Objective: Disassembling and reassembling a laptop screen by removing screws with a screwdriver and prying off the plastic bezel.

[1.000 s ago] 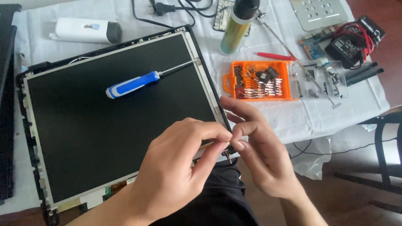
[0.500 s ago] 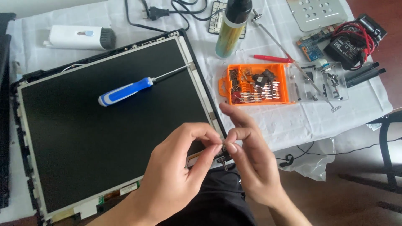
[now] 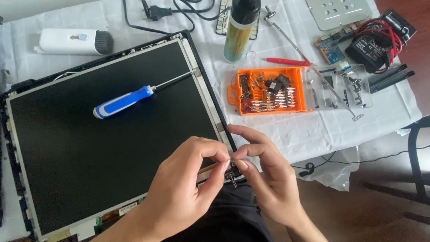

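Both hands, left hand (image 3: 179,188) and right hand (image 3: 264,179), pinching a small part at the near right corner of the bare LCD panel (image 3: 103,148). Blue screwdriver (image 3: 125,101) lying unused on the panel; bezel already off.

A large dark display panel (image 3: 103,152) in a thin metal frame lay flat, tilted, its five-o'clock corner pinched by fingertips.

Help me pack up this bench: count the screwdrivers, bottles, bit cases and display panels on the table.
Screwdrivers: 2 (blue-handled, red)
Bottles: 1
Bit cases: 1, orange
Display panels: 1, with the left hand and right hand at its corner
Total: 5
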